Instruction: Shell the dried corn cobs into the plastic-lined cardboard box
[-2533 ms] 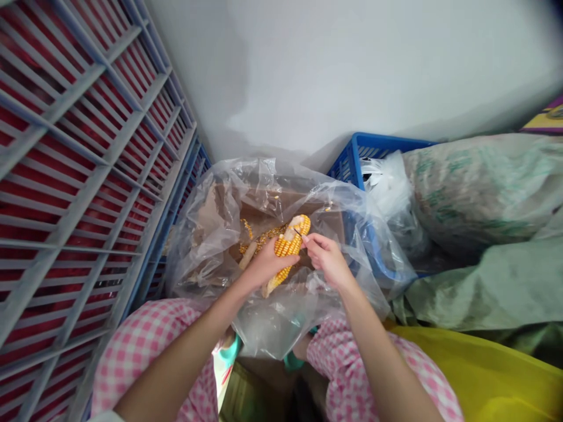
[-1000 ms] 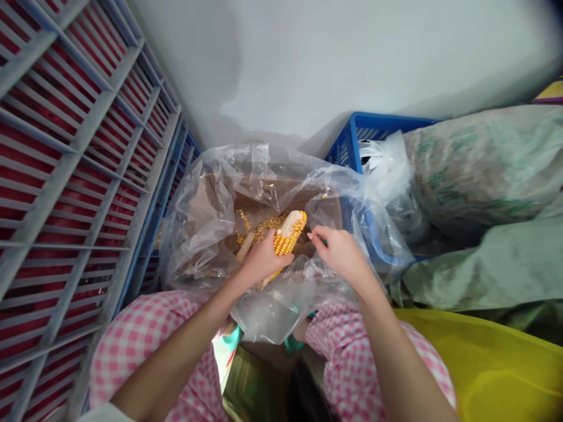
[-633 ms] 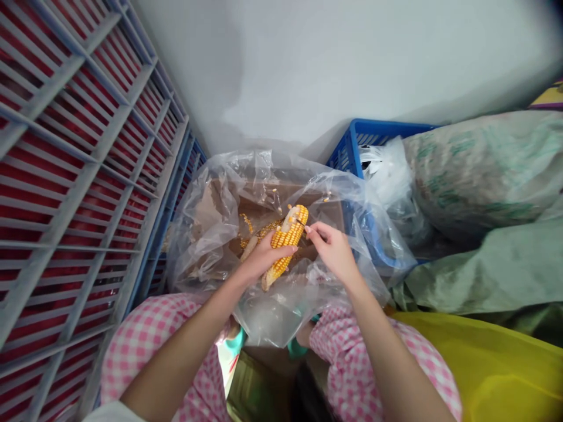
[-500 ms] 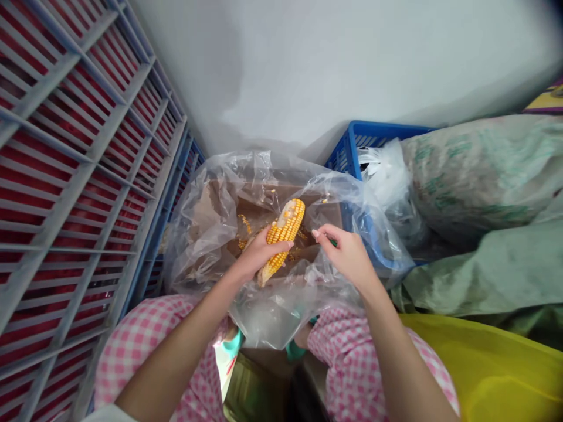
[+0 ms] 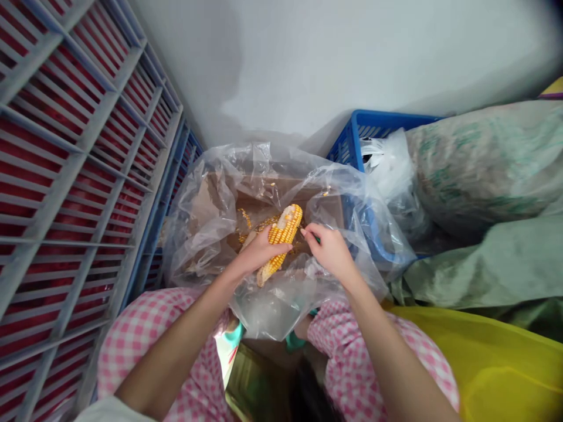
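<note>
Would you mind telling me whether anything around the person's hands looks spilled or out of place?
A few loose corn kernels lie up on the clear plastic liner, apart from the pile of kernels on the cardboard, so they look stray. The corn cob in the left hand also has a bare patch at its upper end.

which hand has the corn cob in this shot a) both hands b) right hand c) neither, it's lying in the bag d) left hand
d, the left hand is wrapped around the corn cob, while the right hand is beside the cob's upper end, not wrapped around it.
</note>
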A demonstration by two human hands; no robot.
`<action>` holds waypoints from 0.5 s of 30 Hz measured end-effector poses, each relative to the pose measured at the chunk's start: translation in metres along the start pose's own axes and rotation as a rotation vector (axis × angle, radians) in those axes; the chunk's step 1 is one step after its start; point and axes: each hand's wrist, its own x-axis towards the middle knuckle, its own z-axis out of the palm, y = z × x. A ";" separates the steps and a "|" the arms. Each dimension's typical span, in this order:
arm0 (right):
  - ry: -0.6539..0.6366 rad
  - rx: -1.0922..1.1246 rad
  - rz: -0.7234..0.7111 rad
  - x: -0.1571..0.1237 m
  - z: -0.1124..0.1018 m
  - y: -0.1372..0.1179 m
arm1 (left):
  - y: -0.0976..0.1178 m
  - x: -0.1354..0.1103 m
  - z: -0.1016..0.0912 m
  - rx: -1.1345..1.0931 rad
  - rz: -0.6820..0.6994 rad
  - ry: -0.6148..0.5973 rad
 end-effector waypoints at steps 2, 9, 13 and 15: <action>0.040 0.061 0.029 0.002 0.012 0.001 | 0.000 0.000 0.000 -0.084 -0.058 -0.035; 0.134 0.393 0.126 0.005 0.046 0.001 | -0.011 0.007 0.001 -0.293 -0.174 -0.053; 0.144 0.528 0.164 0.009 0.039 -0.003 | -0.010 0.009 -0.001 -0.341 -0.229 -0.112; 0.126 0.450 0.148 0.010 0.026 -0.005 | -0.006 0.010 -0.002 -0.336 -0.187 -0.091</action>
